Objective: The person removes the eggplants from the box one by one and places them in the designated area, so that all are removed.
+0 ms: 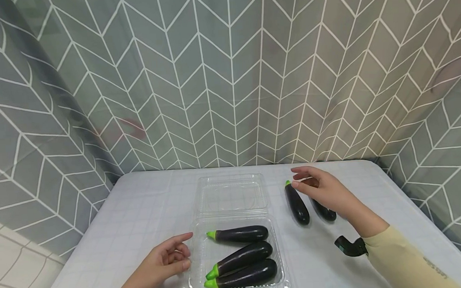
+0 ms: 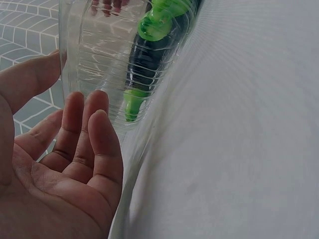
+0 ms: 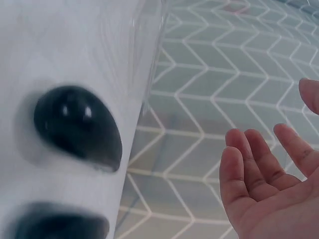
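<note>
A clear plastic clamshell box (image 1: 198, 250) lies with its lid (image 1: 231, 198) folded back. Inside are three dark eggplants with green stem ends: a back one (image 1: 243, 234), a middle one (image 1: 246, 255) and a front one (image 1: 249, 273). My left hand (image 1: 168, 258), fingers loosely bent, stands at the box's left side; the left wrist view has its fingertips right by the ribbed wall (image 2: 107, 59). Over two more eggplants on the table hovers my right hand (image 1: 323, 189), holding nothing. The nearer eggplant (image 1: 297, 205) shows fully; the hand partly hides the other (image 1: 325, 211).
A white cloth covers the table (image 1: 147, 205). Behind it and at both sides hangs a grey curtain (image 1: 232, 96) with white chevron lines. A black strap piece (image 1: 351, 246) juts out at the right wrist, beside the pale yellow sleeve (image 1: 405, 261).
</note>
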Available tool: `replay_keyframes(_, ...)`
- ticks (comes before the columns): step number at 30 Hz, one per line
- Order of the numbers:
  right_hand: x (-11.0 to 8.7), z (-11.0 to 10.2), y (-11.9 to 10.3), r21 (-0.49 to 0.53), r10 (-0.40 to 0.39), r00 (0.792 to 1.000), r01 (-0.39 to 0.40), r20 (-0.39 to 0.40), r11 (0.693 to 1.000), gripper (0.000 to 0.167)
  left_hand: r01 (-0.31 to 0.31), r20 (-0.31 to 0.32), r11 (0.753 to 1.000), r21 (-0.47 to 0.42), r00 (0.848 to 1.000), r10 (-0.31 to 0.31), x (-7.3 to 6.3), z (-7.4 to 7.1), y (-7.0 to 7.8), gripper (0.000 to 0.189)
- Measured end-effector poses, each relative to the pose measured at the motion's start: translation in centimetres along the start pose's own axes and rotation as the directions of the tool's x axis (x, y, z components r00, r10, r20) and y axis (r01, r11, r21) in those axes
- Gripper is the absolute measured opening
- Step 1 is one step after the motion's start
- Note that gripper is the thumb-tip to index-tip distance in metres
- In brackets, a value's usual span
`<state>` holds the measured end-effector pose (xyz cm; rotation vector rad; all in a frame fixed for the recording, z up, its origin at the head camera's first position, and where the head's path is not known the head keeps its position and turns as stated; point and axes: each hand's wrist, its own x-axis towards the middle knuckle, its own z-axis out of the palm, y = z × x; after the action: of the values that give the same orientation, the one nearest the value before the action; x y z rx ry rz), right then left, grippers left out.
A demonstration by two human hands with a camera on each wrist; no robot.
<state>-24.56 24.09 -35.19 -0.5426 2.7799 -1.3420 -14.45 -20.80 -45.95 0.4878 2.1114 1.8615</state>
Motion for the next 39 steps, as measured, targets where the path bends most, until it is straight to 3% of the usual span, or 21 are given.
replay_keyframes(10, -0.2, 2.8, -0.9, 0.061, -0.014, 0.996, 0.009, 0.086, 0.998, 0.053, -0.010, 0.003, 1.000, -0.016, 1.000, 0.010, 0.0, 0.1, -0.1, 0.063)
replay_keyframes(24, -1.0, 5.0, -2.1, 0.170, -0.050, 0.984, 0.020, 0.174, 0.985, 0.049, -0.026, 0.000, 1.000, -0.007, 1.000, 0.026, 0.0, 0.0, -0.2, 0.063)
replay_keyframes(39, -1.6, 8.2, -2.6, 0.159, -0.133, 0.955, 0.093, 0.264, 0.983, 0.042, -0.033, 0.007, 0.999, -0.014, 0.999, 0.033, 0.0, 0.0, -0.3, 0.063)
